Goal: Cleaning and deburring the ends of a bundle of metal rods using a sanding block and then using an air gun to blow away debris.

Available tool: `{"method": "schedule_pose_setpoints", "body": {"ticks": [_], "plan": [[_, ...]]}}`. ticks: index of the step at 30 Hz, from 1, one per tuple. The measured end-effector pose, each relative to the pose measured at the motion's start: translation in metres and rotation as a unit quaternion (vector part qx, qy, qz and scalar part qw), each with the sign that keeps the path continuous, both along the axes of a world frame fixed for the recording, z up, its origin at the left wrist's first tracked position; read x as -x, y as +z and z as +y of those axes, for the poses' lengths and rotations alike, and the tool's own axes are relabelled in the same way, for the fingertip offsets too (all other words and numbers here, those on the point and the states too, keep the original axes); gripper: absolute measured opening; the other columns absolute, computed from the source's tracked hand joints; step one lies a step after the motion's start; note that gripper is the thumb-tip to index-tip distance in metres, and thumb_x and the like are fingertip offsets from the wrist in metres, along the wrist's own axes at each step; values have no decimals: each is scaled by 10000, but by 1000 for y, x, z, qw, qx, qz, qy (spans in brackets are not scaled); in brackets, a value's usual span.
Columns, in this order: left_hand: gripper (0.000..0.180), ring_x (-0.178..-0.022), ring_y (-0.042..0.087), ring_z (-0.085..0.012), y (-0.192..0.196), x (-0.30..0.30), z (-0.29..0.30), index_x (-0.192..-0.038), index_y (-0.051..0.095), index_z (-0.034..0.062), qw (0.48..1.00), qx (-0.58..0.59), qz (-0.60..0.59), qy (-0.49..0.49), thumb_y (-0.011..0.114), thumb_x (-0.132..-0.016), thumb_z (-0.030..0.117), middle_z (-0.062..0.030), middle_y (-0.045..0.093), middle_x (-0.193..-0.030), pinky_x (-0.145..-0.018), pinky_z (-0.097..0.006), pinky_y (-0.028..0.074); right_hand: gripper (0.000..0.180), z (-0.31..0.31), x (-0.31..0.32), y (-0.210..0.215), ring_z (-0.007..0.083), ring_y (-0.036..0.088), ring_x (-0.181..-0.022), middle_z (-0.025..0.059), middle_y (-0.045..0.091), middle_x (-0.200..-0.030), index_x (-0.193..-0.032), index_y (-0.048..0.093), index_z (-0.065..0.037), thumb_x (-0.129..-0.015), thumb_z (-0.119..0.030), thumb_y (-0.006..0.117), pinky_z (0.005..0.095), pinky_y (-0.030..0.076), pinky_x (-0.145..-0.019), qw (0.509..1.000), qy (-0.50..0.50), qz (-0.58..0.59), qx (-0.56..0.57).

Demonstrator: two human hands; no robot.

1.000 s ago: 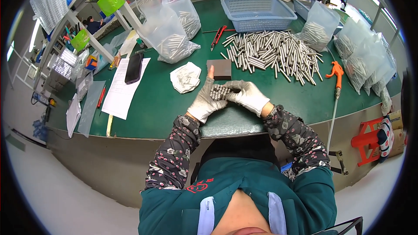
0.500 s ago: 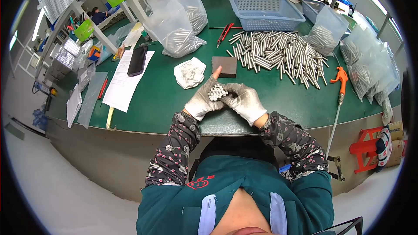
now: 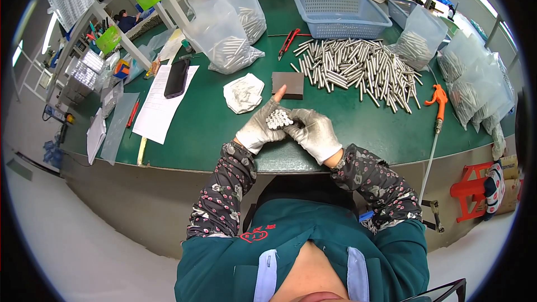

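Note:
Both my hands meet near the table's front edge, in whitish work gloves with grey palms. My left hand (image 3: 260, 126) is wrapped round a bundle of short metal pins (image 3: 278, 119), their round ends facing up; its bare thumb sticks up. My right hand (image 3: 314, 134) presses against the bundle's right side with fingers bent; whether it pinches a single pin is hidden. Just beyond the hands lies a dark brown block (image 3: 288, 85). A crumpled white cloth (image 3: 244, 93) is to its left. The large heap of loose metal pins (image 3: 358, 70) spreads to the right.
A blue plastic basket (image 3: 342, 17) stands behind the heap. Bags of pins (image 3: 229, 50) stand at the back left, more bags (image 3: 472, 86) at the right. An orange air gun (image 3: 439, 100) lies at the right edge. Red-handled cutters (image 3: 289, 43), a phone (image 3: 177, 78) and paper (image 3: 159, 113) also lie there.
My hands have barely moved; the right hand and wrist have shifted very slightly. The bundle stays in my left hand.

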State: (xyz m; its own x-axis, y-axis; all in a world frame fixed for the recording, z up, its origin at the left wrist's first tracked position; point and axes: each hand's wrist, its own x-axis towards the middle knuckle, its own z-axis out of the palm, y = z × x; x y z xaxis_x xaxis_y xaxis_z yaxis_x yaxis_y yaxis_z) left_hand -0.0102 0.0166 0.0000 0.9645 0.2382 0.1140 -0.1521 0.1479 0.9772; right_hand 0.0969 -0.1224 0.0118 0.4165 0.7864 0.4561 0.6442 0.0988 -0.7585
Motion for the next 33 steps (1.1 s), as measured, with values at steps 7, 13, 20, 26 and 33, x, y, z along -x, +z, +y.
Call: {"method": "schedule_pose_setpoints", "body": {"ticks": [7,13,20,26,33], "plan": [[1083,-914,522,-114,-5,-1,2,-1447,133,162,1000,-13,-2,-6,679,-548,-97,-11,545,-988,-856,-236,404,239,-1,1,0,267,639,-740,149,649,-830,-953,631,-20,-747,-127,688,317,505,-659,1000,-6,-4,-1],[1121,-881,521,-108,-2,-2,-5,-1449,105,175,999,-46,-10,12,760,-568,-50,-1,545,-962,-836,-241,419,308,0,-3,-7,221,636,-721,134,646,-837,-978,614,-4,-735,-164,716,295,502,-660,1000,-12,23,16],[1138,-846,518,-95,-9,-8,-11,-1449,65,153,971,-226,-12,75,823,-604,63,21,550,-919,-804,-226,420,452,1,-23,-10,94,553,-734,52,605,-845,-1079,550,21,-700,-147,730,230,473,-685,976,84,160,124],[1059,-831,517,-97,-1,-8,-14,-1451,91,181,965,-248,17,77,715,-628,-55,21,547,-910,-789,-222,424,325,-2,-30,4,106,551,-714,44,589,-780,-996,574,23,-721,-114,679,236,462,-675,969,106,167,144],[1048,-928,499,-99,0,-9,-12,-1454,75,197,983,-177,14,45,627,-621,-118,-2,542,-1062,-834,-217,394,159,8,-28,38,283,596,-727,83,614,-780,-848,651,-82,-698,-135,656,362,473,-647,986,28,-152,58]]}}
